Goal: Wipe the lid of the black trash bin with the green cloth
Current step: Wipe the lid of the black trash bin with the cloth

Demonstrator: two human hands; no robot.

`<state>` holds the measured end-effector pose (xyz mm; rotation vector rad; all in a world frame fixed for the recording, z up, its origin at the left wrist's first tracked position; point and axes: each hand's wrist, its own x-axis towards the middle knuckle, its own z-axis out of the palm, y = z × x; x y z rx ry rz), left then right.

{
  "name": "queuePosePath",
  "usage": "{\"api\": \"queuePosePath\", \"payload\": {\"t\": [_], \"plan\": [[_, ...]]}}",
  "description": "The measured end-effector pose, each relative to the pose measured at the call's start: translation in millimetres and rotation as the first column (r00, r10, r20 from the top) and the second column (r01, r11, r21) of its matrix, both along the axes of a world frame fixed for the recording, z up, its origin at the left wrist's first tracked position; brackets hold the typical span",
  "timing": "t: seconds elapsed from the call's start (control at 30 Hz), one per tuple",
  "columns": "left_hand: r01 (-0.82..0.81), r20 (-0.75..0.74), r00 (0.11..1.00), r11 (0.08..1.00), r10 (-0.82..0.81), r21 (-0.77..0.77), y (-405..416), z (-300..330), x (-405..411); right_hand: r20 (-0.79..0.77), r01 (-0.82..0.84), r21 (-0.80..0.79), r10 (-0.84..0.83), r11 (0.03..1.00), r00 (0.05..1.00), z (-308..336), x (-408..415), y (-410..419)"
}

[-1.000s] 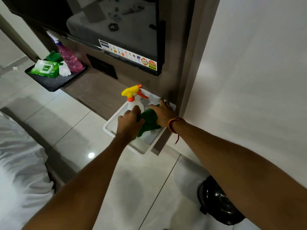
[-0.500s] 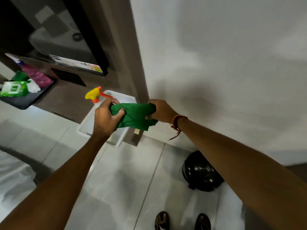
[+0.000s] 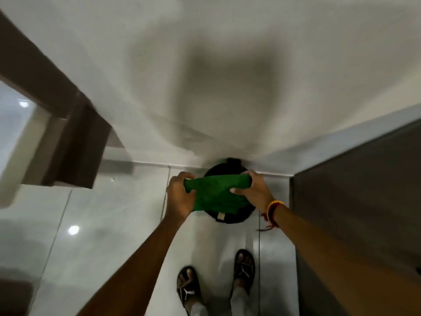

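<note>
Green cloth [image 3: 216, 195] stretched between my left hand [image 3: 180, 197] and right hand [image 3: 252, 190], both gripping it, spread to cover the black trash bin lid [image 3: 230, 218] below.

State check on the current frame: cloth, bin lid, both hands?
green cloth: held stretched between both hands, in front of the bin; contact with the lid cannot be told
black trash bin: on the floor by the wall, lid shut, mostly hidden by the cloth
left hand: shut on the cloth's left end
right hand: shut on the cloth's right end
</note>
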<state>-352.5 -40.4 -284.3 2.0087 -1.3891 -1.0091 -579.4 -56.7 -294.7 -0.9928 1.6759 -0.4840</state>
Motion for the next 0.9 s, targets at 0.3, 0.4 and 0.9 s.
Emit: {"api": "queuePosePath", "payload": {"t": [0.3,0.4,0.9], "plan": [[0.013,-0.066,0.998,0.99,-0.004,0.141,17.4,-195.1,-64.8,-0.076,0.224,0.047,-0.22,0.973,0.972,-188.3,-48.6,61.3],[0.018,-0.058,0.998,0.995,-0.012,0.103,8.0,-233.8,-76.1,-0.163,0.223,-0.031,-0.225,0.974,0.961,-223.6,-50.1,49.4],[0.687,0.589,0.499,0.705,-0.636,0.179,62.5,-306.7,-82.1,-0.778,-0.644,-0.015,0.396,0.765,0.488,-301.7,-31.9,97.9]]}}
